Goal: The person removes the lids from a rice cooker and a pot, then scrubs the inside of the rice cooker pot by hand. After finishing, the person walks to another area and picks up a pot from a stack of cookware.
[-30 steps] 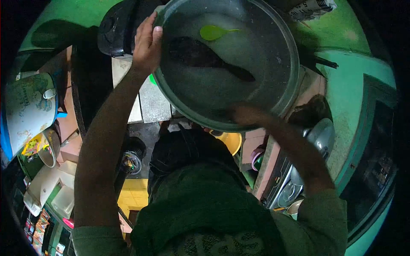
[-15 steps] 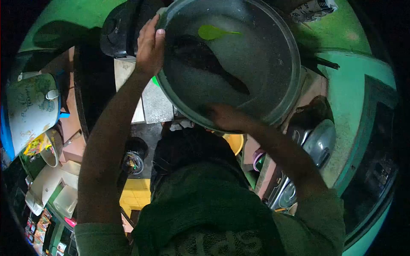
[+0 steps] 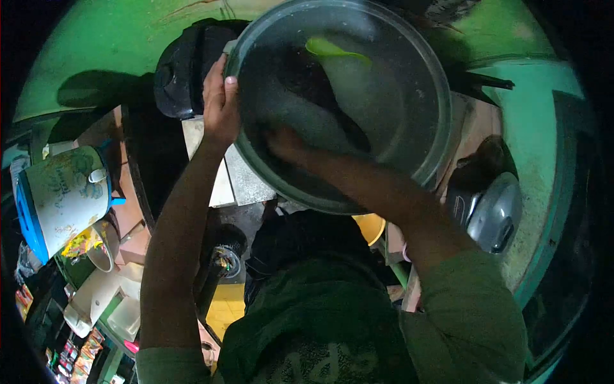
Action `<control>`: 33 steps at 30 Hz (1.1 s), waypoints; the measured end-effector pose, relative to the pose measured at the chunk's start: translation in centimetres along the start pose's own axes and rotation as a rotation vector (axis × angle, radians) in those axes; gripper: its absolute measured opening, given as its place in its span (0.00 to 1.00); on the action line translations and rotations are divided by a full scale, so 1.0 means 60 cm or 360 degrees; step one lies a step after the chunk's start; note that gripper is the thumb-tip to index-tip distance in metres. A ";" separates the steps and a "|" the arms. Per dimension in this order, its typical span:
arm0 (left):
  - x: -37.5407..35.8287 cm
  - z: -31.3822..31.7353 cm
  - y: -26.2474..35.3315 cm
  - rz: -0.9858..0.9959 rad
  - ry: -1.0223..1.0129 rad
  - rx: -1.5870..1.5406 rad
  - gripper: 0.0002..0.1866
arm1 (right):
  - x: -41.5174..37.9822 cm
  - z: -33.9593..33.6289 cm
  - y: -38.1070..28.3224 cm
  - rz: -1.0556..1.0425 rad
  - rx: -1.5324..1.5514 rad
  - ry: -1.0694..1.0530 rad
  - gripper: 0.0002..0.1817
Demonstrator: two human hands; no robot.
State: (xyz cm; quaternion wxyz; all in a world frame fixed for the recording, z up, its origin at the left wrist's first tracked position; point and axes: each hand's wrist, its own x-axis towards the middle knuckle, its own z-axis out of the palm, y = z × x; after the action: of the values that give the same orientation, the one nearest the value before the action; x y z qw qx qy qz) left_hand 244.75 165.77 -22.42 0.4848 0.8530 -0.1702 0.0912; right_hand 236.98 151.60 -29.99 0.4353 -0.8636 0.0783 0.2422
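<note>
A large round basin is tilted in front of me, with a green spoon-like utensil inside near its far side. My left hand grips the basin's left rim, thumb toward the inside. Inside the basin, at the lower left, my right hand lies in shadow against the inner surface; its fingers are dark and blurred. A dark shadow crosses the middle of the basin.
A black appliance stands beyond my left hand. At the left are a white container with blue trim and a yellow packet. A metal lid lies at the right. Below the basin shows a yellow bowl.
My right hand has moved left along the basin's near inner side. My left hand still holds the rim. The surroundings have shifted in view, and the green utensil sits slightly turned.
</note>
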 end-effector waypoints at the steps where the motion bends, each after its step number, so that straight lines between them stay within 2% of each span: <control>1: -0.001 0.001 -0.011 -0.0032 -0.0018 -0.0042 0.28 | -0.039 -0.033 0.015 0.0029 -0.0096 -0.0445 0.19; 3: -0.009 0.004 -0.034 -0.0060 -0.0050 -0.0118 0.29 | -0.119 -0.114 0.085 -0.0228 -0.0479 -0.0843 0.18; 4: -0.009 0.005 -0.028 -0.0074 -0.0038 -0.0139 0.29 | -0.147 -0.177 0.108 -0.0240 -0.0611 -0.1074 0.17; 5: -0.006 0.000 -0.018 -0.0052 -0.0032 -0.0026 0.29 | -0.150 -0.223 0.174 -0.0147 -0.1040 -0.1250 0.17; 6: -0.006 0.000 -0.013 -0.0026 -0.0031 0.0091 0.29 | -0.169 -0.302 0.156 0.0086 -0.1369 -0.1103 0.19; 7: -0.008 0.005 -0.023 -0.0130 -0.0048 -0.0095 0.29 | -0.150 -0.374 0.219 -0.0281 -0.1511 -0.0965 0.18; 8: -0.009 0.006 -0.029 -0.0146 -0.0046 -0.0095 0.29 | -0.127 -0.434 0.133 -0.0080 -0.1981 -0.1007 0.17; 10: -0.008 0.005 -0.031 0.0161 0.0008 0.0024 0.29 | -0.059 -0.502 0.199 -0.0535 -0.2187 -0.0299 0.15; 11: -0.007 0.003 -0.012 -0.0067 -0.0032 0.0025 0.29 | -0.024 -0.536 0.232 -0.0701 -0.2234 0.0076 0.15; 13: -0.005 0.006 -0.033 -0.0013 -0.0018 -0.0025 0.30 | -0.004 -0.562 0.191 -0.1202 -0.2209 -0.0013 0.17; 14: -0.009 0.007 -0.042 0.0043 -0.0023 -0.0069 0.30 | -0.014 -0.527 0.252 -0.0637 -0.1784 -0.0044 0.17; 16: -0.009 0.009 -0.037 0.0003 -0.0014 -0.0050 0.30 | -0.096 -0.442 0.251 0.0035 -0.1743 -0.0443 0.15; 17: -0.008 0.007 -0.035 -0.0034 -0.0013 -0.0012 0.30 | -0.147 -0.376 0.168 0.0159 -0.2136 -0.0841 0.15; 19: -0.011 0.008 -0.032 -0.0025 0.0005 -0.0012 0.30 | -0.178 -0.326 0.111 0.0459 -0.1744 -0.1335 0.16; 20: -0.011 0.007 -0.033 0.0000 0.0008 -0.0001 0.30 | -0.174 -0.341 0.127 0.0455 -0.1752 -0.1342 0.16; 21: -0.014 0.006 -0.038 -0.0017 0.0012 -0.0002 0.30 | -0.169 -0.375 0.160 0.0166 -0.1886 -0.1318 0.18; 23: -0.009 0.011 -0.048 0.0018 0.0001 -0.0025 0.29 | -0.128 -0.446 0.167 -0.0032 -0.2182 -0.1097 0.23; 25: -0.010 0.012 -0.046 0.0000 0.0006 -0.0017 0.30 | -0.112 -0.473 0.141 0.0055 -0.2362 -0.0919 0.25; 26: -0.011 0.010 -0.046 -0.0005 0.0003 0.0001 0.30 | -0.129 -0.462 0.138 -0.0264 -0.2537 -0.0556 0.23; 28: -0.012 0.010 -0.045 0.0002 0.0000 -0.0004 0.30 | -0.171 -0.410 0.130 -0.0170 -0.2357 -0.0606 0.20; 29: -0.012 0.011 -0.044 0.0005 0.0017 -0.0011 0.29 | -0.188 -0.355 0.115 0.0218 -0.2002 -0.1003 0.19; 30: -0.013 0.012 -0.043 0.0010 0.0023 -0.0020 0.29 | -0.209 -0.314 0.047 0.0233 -0.1722 -0.1183 0.18; 31: -0.013 0.012 -0.042 -0.0016 0.0023 -0.0006 0.30 | -0.219 -0.265 0.096 -0.0106 -0.1210 -0.1226 0.19; 33: -0.013 0.012 -0.042 -0.0027 0.0034 0.0005 0.30 | -0.231 -0.206 0.114 -0.1182 -0.0958 -0.0935 0.19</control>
State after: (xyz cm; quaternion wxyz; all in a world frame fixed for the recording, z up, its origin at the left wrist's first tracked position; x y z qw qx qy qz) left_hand 244.99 166.49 -25.01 0.4860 0.8542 -0.1575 0.0965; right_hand 226.84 136.64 -21.90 0.2292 -0.8156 -0.4282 0.3146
